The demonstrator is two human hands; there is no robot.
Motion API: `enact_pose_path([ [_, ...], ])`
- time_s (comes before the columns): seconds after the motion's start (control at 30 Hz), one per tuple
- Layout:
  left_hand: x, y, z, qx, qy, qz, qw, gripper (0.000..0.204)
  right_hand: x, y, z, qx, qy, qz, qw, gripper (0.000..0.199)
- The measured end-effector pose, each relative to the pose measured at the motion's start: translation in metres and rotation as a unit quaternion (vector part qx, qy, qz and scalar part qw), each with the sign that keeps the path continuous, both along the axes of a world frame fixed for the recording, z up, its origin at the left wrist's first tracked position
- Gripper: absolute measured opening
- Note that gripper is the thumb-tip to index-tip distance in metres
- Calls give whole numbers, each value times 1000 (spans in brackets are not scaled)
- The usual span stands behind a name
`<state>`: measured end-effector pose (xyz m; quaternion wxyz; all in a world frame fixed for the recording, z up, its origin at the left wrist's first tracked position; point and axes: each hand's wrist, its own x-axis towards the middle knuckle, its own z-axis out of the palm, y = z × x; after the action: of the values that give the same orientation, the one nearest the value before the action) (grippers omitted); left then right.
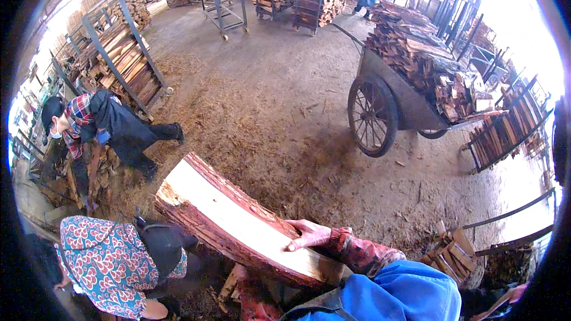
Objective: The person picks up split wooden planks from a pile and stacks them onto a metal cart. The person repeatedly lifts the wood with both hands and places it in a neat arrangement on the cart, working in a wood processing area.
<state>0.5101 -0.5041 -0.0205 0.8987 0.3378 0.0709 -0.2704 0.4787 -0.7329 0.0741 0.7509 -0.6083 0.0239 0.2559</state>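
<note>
A long split log (238, 214) with rough reddish bark and a pale flat face slants from my body up toward the left, off the ground. My right hand (309, 235) is closed over its near right edge, thumb pressed on the pale face and fingers reaching over the bark. From below, my left arm in a red sleeve goes up to the log's underside, where my left hand (239, 274) bears against it; the log covers most of that hand's fingers. Both hands hold the same log.
Close at left, a person in a patterned top (110, 264) bends down; beyond, another person (101, 122) in an apron leans over split wood. A loaded two-wheeled cart (404, 98) stands at right. Split pieces (452, 255) lie lower right. Wood racks (122, 53) stand around the littered floor (256, 95).
</note>
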Motion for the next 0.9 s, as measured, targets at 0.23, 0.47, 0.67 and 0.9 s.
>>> enact_pose_path([
  [0.23, -17, 5, -9, -6, -2, -28, 1000, 57, -29, 14, 20, -73, -54, 3, 996, 104],
  [0.47, -26, -8, -30, -13, 20, -17, 1000, 55, -37, -12, -13, -34, -37, -24, 998, 100],
  [0.67, -23, -65, -46, -14, 34, -15, 999, 54, -39, -106, -14, 29, -28, -82, 996, 90],
  [0.9, 8, -158, -74, -42, 33, -70, 996, 53, -44, -193, 10, 91, -53, -128, 986, 93],
])
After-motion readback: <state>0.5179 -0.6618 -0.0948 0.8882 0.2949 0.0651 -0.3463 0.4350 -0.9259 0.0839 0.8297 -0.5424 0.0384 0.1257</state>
